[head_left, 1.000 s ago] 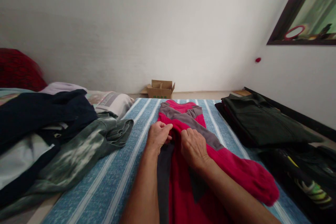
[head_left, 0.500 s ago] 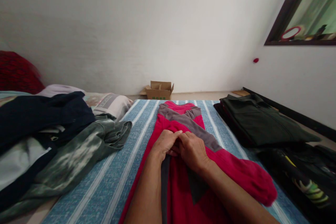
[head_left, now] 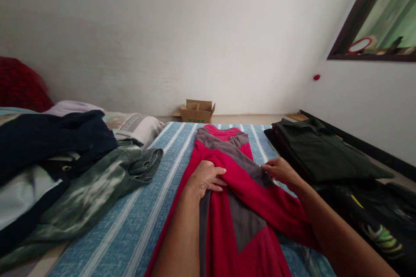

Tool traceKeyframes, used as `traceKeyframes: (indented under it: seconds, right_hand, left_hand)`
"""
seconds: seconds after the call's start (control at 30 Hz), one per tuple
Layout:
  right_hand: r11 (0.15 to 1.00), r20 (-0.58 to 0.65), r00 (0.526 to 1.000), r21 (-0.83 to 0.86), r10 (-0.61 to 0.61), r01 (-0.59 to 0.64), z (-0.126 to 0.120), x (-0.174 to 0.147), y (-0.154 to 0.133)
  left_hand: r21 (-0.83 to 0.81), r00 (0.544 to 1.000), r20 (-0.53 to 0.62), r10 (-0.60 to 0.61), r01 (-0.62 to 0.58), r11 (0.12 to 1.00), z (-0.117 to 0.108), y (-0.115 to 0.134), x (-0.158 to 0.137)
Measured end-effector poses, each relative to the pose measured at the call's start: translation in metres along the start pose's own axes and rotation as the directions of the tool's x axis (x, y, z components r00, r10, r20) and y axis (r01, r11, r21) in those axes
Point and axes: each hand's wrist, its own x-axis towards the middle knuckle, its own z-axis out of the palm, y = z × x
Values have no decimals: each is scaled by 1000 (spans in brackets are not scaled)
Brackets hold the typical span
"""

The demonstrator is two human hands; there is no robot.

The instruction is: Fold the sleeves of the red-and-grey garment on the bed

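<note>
A garment lay lengthwise at the frame's centre on the bed, a heap of clothes to its left, folded clothes to its right, a cardboard box behind it, above centre.

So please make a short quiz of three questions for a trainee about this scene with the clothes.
1. True or false: both hands touch the red and grey garment.
2. Which hand is at the garment's edge nearest the dark green stack? A) left hand B) right hand
3. What stands on the floor by the far wall?

Key:
1. True
2. B
3. A cardboard box
</note>
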Motion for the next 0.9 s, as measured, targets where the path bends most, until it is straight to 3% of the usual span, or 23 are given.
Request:
traceKeyframes:
  seconds: [0.2,0.47,0.73,0.9]
  right_hand:
    - [969,212,976,225,56,-105,3,5,13]
    - [929,476,876,352,-73,-114,4,7,15]
    - [882,497,854,459,-155,-107,1,4,-2]
    - [909,513,849,404,-128,-107,6,5,-4]
  left_hand:
    - [-14,1000,7,9,-9,1000,-1,-2,1]
    - [-63,999,30,13,-11,998,-2,-3,2]
    - [-84,999,40,16,-13,996,-3,-3,3]
    - [-82,999,40,20,-17,996,-3,-4,3]
